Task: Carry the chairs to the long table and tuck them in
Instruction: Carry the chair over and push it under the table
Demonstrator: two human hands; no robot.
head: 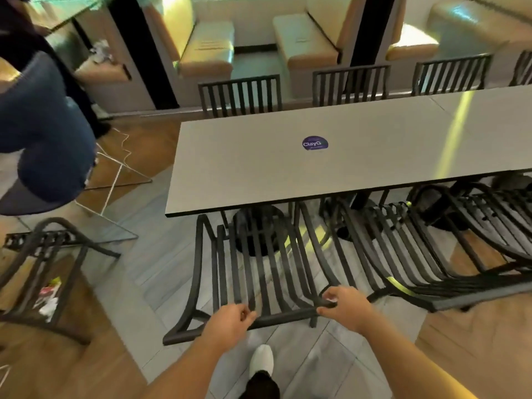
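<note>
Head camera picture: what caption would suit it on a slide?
Both hands, left and right, grip a black slatted chair by its top rail at the long grey table.

black slatted chair (259,272), tucked under grey table (288,168)

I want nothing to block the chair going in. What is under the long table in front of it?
Under the long table a round black pedestal base stands on the floor, seen through the slats of the chair both hands hold. The tabletop hides the pedestal's upper part and the chair's front.

Open floor (138,272) left of chair (259,269); neighbouring chair (403,249) close right
</note>
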